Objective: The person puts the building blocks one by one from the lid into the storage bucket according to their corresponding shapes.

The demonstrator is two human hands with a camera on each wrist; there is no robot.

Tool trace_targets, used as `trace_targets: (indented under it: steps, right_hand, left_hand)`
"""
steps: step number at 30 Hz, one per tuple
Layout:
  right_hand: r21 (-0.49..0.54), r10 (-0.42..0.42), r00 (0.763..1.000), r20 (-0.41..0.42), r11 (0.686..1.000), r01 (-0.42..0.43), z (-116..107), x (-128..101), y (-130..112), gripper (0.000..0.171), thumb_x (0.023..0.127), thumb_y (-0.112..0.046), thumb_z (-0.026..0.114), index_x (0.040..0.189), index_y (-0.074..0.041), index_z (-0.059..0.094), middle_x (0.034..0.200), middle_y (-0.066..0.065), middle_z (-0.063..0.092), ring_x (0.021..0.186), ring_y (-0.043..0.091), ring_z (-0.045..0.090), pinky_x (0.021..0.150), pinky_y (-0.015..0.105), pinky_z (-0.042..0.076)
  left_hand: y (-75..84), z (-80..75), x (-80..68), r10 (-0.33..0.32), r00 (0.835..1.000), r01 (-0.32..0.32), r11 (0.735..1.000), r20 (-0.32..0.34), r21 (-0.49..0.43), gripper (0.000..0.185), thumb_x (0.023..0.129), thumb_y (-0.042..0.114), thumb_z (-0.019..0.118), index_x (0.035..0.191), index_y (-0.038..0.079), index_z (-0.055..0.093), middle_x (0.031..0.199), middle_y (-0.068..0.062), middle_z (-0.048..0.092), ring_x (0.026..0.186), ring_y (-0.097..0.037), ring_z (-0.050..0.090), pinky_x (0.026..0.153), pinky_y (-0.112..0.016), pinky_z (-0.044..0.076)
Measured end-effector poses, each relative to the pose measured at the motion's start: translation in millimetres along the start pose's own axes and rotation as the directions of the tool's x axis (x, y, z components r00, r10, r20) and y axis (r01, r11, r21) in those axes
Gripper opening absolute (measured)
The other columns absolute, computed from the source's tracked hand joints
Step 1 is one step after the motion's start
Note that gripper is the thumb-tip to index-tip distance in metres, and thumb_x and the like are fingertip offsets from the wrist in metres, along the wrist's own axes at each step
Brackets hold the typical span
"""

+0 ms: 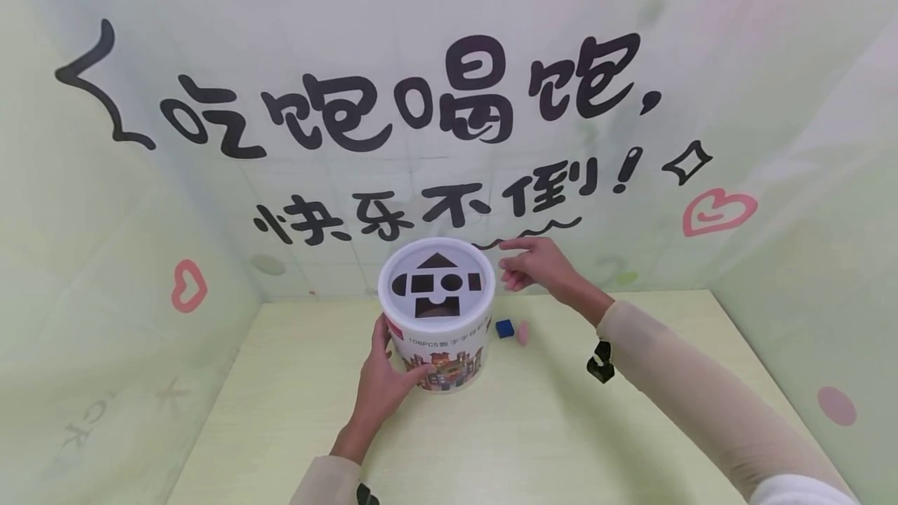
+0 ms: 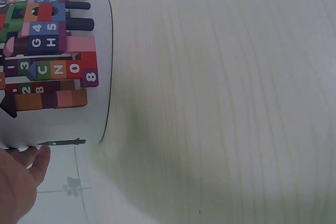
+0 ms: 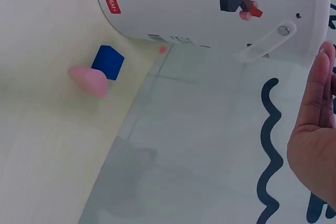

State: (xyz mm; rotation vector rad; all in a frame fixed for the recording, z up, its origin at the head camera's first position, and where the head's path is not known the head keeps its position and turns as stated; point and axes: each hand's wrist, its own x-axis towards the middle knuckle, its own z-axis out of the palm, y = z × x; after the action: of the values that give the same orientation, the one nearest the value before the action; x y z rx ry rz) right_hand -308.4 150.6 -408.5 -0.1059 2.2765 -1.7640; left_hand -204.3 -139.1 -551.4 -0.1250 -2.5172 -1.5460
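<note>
A white block bucket (image 1: 438, 361) stands upright on the table, with building blocks printed on its side. Its lid (image 1: 403, 265) has several dark shaped holes, among them a triangle, a square and a circle. My left hand (image 1: 382, 384) grips the bucket from the left, thumb across the front and fingers along the side. My right hand (image 1: 540, 265) hovers by the right of the lid's rim, its index finger stretched out and nothing visible in it. In the right wrist view its fingers (image 3: 316, 87) look straight beside the rim. A blue block (image 3: 108, 62) and a pink block (image 3: 89, 81) lie right of the bucket.
The pale wooden table (image 1: 281, 411) is enclosed by fabric walls at the back and both sides. Large black characters mark the back wall (image 1: 365, 22), close behind the bucket. A white handle (image 3: 268, 40) hangs on the bucket's side.
</note>
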Motion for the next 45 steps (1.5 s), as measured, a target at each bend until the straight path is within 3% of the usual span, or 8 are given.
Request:
trace_targets:
  steps: [11,28,36,45]
  right_hand:
    - [0.019,0.037,0.999,-0.018,0.999,-0.037,-14.0,7.8,28.4,0.048,0.092,-0.009,0.064,0.136,0.005,0.051,0.072,0.006,0.069,0.058,0.013,0.066,0.062,0.028,0.062]
    - [0.086,0.116,0.993,-0.021,0.990,-0.113,-8.2,13.2,86.2,0.052,0.090,-0.005,0.063,0.137,0.010,0.047,0.070,0.006,0.068,0.056,0.013,0.065,0.058,0.027,0.061]
    - [0.064,0.149,0.988,-0.046,0.987,-0.146,-7.0,9.3,115.6,0.050,0.091,-0.006,0.063,0.136,0.009,0.048,0.072,0.007,0.068,0.057,0.013,0.064,0.058,0.027,0.061]
    - [0.027,0.186,0.979,-0.078,0.982,-0.185,-2.7,4.2,140.8,0.047,0.090,-0.009,0.065,0.133,0.007,0.053,0.073,0.008,0.071,0.059,0.013,0.066,0.059,0.027,0.061]
  left_hand:
    - [-0.6,1.3,0.4,0.000,1.000,0.000,1.000,0.001,-0.009,0.117,0.066,0.048,0.087,0.155,0.036,0.011,0.156,-0.002,0.034,0.141,-0.029,0.035,0.109,-0.052,0.041]
    - [-0.7,1.7,-0.1,-0.007,1.000,0.007,1.000,-0.002,-0.015,0.117,0.066,0.047,0.087,0.155,0.035,0.012,0.156,-0.003,0.034,0.142,-0.029,0.035,0.110,-0.052,0.041]
    - [-0.9,2.2,-0.5,-0.005,1.000,0.005,1.000,-0.001,-0.004,0.117,0.067,0.043,0.088,0.155,0.033,0.012,0.157,-0.004,0.032,0.141,-0.030,0.035,0.109,-0.052,0.042]
    - [-0.2,1.3,-1.0,0.008,1.000,-0.008,1.000,-0.007,-0.006,0.117,0.066,0.048,0.087,0.155,0.034,0.012,0.156,-0.004,0.034,0.141,-0.030,0.036,0.109,-0.053,0.042]
